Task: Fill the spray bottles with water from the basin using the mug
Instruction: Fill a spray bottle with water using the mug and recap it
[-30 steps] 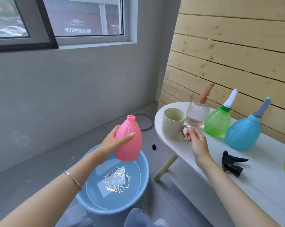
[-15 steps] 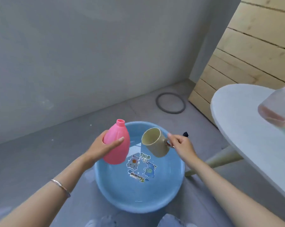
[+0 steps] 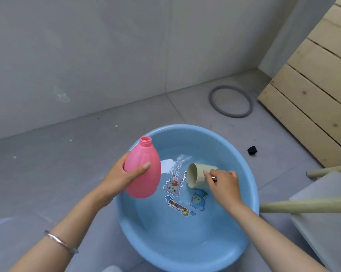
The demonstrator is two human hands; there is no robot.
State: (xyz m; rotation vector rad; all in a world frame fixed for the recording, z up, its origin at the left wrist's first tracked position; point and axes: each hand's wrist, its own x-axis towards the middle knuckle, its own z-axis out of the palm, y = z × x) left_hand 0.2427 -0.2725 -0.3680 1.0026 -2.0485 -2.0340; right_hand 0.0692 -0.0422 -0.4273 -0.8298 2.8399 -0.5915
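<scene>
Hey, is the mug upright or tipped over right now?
Tipped on its side. The mug dips into the basin, mouth toward the pink bottle, held by the right hand.

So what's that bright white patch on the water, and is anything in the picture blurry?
Head view: the patch is glare, light bouncing off rippled water in the round blue plastic basin, beside the tilted beige mug in the right hand; the pink plastic bottle and the left hand gripping it look sharp; lighting is even, shadows faint.
</scene>
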